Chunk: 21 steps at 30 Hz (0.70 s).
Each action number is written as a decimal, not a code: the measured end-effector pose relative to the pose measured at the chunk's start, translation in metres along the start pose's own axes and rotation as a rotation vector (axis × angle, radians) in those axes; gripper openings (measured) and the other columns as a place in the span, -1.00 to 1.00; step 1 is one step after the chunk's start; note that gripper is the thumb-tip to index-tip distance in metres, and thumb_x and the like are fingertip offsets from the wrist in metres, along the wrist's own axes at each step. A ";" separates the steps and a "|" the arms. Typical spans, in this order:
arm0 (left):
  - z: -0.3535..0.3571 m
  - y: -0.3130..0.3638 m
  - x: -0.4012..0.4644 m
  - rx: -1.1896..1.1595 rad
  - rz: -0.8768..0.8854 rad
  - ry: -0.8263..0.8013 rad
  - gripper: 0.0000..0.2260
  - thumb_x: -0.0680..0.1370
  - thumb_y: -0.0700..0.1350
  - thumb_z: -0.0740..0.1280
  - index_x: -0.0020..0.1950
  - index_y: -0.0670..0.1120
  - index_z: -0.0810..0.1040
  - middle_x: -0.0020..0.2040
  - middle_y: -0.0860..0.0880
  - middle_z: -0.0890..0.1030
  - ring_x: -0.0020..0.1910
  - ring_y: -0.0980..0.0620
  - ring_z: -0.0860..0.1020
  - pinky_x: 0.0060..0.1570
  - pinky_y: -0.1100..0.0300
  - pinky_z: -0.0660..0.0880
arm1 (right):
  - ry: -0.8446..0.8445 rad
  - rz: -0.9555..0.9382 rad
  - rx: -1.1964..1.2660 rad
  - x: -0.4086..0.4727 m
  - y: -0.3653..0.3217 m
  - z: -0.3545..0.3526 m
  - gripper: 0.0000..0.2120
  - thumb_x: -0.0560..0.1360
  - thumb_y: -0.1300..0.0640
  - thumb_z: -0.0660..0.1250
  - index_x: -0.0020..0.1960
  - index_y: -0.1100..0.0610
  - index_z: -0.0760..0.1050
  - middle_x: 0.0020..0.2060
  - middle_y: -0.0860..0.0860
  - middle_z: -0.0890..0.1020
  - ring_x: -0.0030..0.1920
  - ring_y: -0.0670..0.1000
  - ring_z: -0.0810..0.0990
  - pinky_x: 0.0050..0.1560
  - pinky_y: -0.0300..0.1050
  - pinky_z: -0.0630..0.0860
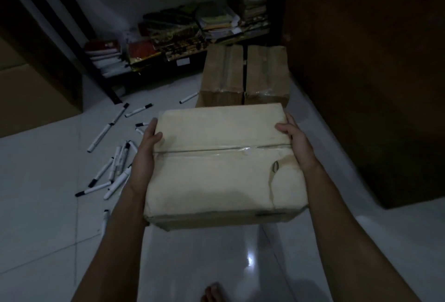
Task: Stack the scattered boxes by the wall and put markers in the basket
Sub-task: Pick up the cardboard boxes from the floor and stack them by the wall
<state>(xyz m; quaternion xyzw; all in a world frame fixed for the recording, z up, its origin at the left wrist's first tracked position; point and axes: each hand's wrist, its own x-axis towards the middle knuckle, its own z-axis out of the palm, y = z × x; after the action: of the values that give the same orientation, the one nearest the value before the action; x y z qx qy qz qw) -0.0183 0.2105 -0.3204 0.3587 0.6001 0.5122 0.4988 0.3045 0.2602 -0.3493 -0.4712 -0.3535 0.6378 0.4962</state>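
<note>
a: what's being carried?

b: a pale, taped-shut cardboard box [224, 162], held off the white tiled floor [43, 205] in front of the person. the left hand [147, 147] presses on its left side and the right hand [295, 140] on its right, thumbs lying over the top edge. the fingers themselves go down the sides out of sight, so i'd call it a clamp between the two hands, though how far the fingers curl i cannot tell.

a: why hold it that way?

b: my guess is the box is too wide for one hand, and squeezing from both sides keeps it level.

a: where is it headed?

b: probably onto the darker brown cardboard box [244, 73] just beyond it, which sits on the floor beside the big dark brown panel [361, 73] on the right. that one's flaps are closed, with a seam down the middle, so it offers a flat top. nothing shows what either box contains.

a: and the markers?

b: white markers with black caps [113, 164] lie scattered on the floor to the left, some in a loose pile, some apart, one near the brown box. none picked up. i see no basket in view.

a: anything else?

b: a low dark shelf [149, 70] at the back holds stacked books and papers [192, 27], and another large cardboard box [31, 94] stands at the far left.
</note>
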 end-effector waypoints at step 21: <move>-0.023 0.577 -0.178 -0.142 0.199 0.078 -0.54 0.64 -0.07 0.19 0.55 0.06 0.24 0.40 0.08 0.43 0.28 0.05 0.49 0.27 0.08 0.42 | -0.150 -0.125 0.048 -0.154 -0.556 0.225 -0.50 0.54 0.24 0.15 0.45 -0.07 0.37 0.10 0.02 0.67 -0.01 0.03 0.70 -0.12 -0.12 0.61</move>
<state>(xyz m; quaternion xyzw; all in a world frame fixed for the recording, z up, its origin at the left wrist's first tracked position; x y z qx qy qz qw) -0.0436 0.1626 0.2818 0.3600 0.5427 0.6141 0.4458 0.2670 0.2585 0.2689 -0.3871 -0.4029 0.6474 0.5183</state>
